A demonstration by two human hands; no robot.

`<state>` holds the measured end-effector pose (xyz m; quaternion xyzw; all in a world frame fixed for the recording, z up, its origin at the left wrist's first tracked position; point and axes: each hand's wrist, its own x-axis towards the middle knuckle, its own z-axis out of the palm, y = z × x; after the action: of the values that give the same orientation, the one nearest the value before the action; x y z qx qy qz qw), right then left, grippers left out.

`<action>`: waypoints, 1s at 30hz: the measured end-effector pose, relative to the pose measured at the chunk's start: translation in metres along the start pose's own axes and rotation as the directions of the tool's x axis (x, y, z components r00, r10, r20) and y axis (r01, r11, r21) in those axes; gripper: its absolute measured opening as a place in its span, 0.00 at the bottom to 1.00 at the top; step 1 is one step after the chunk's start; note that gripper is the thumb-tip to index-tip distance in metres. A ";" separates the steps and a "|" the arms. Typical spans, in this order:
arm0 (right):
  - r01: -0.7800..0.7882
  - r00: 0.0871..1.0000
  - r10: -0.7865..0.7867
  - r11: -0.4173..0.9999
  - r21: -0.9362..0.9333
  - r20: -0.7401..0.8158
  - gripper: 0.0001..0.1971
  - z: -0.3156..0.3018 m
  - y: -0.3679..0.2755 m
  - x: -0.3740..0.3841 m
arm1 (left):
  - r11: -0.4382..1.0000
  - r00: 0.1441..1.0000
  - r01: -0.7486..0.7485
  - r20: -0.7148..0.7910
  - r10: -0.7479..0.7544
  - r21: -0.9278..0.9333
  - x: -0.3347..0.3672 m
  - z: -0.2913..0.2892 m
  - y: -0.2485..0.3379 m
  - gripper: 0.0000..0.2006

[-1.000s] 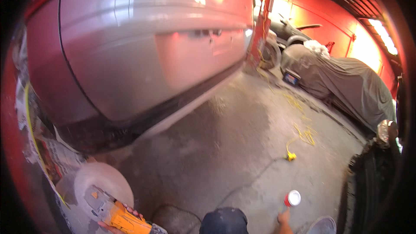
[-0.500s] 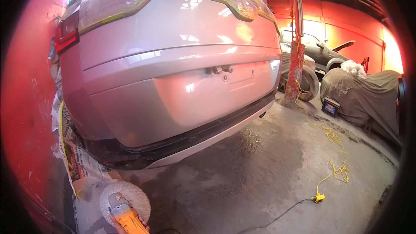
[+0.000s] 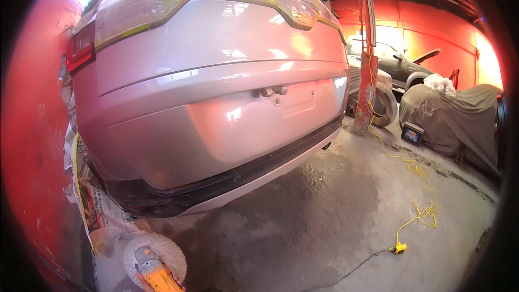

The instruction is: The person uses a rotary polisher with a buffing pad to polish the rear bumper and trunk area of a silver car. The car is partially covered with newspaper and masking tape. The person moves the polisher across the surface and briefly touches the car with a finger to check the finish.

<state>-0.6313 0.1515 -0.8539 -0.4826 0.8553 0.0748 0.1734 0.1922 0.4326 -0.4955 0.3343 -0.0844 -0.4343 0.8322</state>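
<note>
At the lower left, my left hand [image 3: 144, 283] is closed around the orange body of an angle polisher [image 3: 161, 279]. What looks like the thumb shows on one side of the tool and fingertips on the other; the lower edge cuts off the rest of the hand. The polisher's fluffy white round pad [image 3: 174, 252] is held low, apart from the car. In front of me stands the rear of a silver-grey car [image 3: 157, 108], its tailgate shiny with reflections. Masking film and yellow tape [image 3: 127, 19] cover its rear window area. My right hand is out of sight.
A red wall [image 3: 32, 130] runs along the left, with newspaper sheets [image 3: 108, 211] by the car's corner. Across the floor lies a yellow extension cord [image 3: 416, 213], joined to a dark cable [image 3: 357, 266]. A red post [image 3: 367, 94], a battery [image 3: 412, 133] and a covered shape [image 3: 459, 116] stand right.
My view has shifted slightly, so the car's lower edge sits a little lower in the picture. The polisher stays in my hand at almost the same place.
</note>
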 end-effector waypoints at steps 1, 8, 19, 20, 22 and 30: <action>-0.006 1.000 0.006 1.000 0.009 -0.005 0.32 -0.004 -0.005 0.007 | 1.000 1.000 -0.013 -0.007 0.013 -0.005 -0.001 -0.002 0.001 0.56; 0.068 0.997 -0.070 0.994 0.081 0.026 0.28 0.005 -0.009 0.018 | 1.000 0.997 -0.019 -0.076 0.018 -0.010 -0.009 0.003 0.008 0.55; 0.228 0.745 -0.598 -0.187 0.956 -0.295 0.34 -0.333 -0.306 -0.122 | 0.996 0.999 -0.047 -0.003 0.047 -0.077 -0.008 -0.004 0.001 0.54; 0.197 0.752 -0.597 -0.200 0.960 -0.279 0.31 -0.378 -0.397 -0.214 | 0.994 0.997 -0.074 -0.024 0.073 -0.076 -0.017 -0.007 0.011 0.54; 0.231 0.483 -0.745 -0.397 0.888 -0.459 0.30 -0.447 -0.483 -0.332 | 0.994 0.997 -0.077 -0.003 0.077 -0.078 -0.021 -0.001 0.014 0.55; 0.209 -0.037 -0.798 -0.595 0.776 -0.602 0.31 -0.565 -0.703 -0.605 | 0.977 0.985 -0.133 0.086 0.149 -0.166 -0.036 -0.013 0.028 0.57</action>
<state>0.1269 0.1004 -0.0785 -0.6367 -0.0065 -0.4682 0.6126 0.1947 0.4784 -0.4827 0.2381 -0.1138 -0.3954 0.8798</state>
